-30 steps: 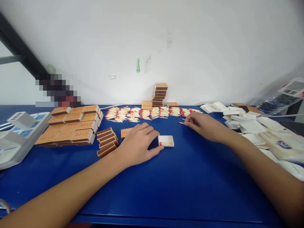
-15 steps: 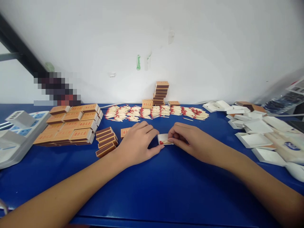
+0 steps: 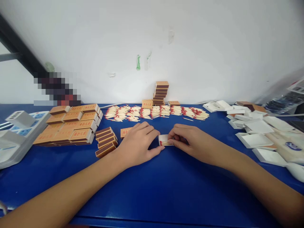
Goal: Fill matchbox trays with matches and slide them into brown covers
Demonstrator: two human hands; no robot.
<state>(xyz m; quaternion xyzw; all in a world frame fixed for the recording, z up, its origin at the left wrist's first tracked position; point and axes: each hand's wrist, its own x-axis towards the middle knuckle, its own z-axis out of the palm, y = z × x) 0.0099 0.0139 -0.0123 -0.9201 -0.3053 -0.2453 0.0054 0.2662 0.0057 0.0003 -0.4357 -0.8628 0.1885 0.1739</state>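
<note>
A small white matchbox tray [image 3: 163, 139] with a few red-tipped matches in it lies on the blue table [image 3: 152, 190]. My left hand [image 3: 137, 144] rests beside the tray's left end, fingers curled, thumb against its near edge. My right hand [image 3: 190, 141] covers the tray's right end, fingertips pinched together over the matches; what they hold is hidden. A long row of loose matches [image 3: 156, 112] lies behind both hands.
Stacked orange matchboxes [image 3: 71, 125] and a short row of boxes on edge [image 3: 105, 141] sit left. A tall stack of boxes [image 3: 161, 91] stands at the wall. Empty white trays [image 3: 251, 126] spread out right. A white power strip [image 3: 16, 133] lies far left.
My right hand came back from the row of matches to the tray and now has its fingertips pinched over the tray's right end. The left hand has stayed put.
</note>
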